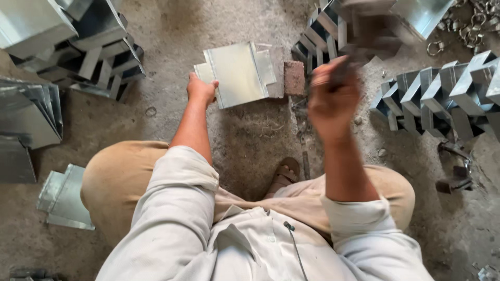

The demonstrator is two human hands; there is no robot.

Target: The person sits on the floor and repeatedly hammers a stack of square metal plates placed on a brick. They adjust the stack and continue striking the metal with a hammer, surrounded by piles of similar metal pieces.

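Sheets in hand: one flat metal sheet (238, 74), far centre on the floor (172, 31).
Left hand (201, 89): clamped on the sheet's left edge.
Right hand (333, 96): raised right of the sheet, blurred, probably fisted around a dark tool.
Brick (294, 77): one, touching the sheet's right edge.

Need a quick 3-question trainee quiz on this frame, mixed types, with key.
1. True or false: the left hand holds the flat metal sheet at its left edge.
2. What lies directly right of the sheet, touching its right edge? A) a reddish brick B) a coil of wire C) a wooden box
3. The right hand is raised and blurred; what does it grip?

Key
1. True.
2. A.
3. A dark object, too blurred to identify; it looks like a tool handle, but the picture cannot settle it.
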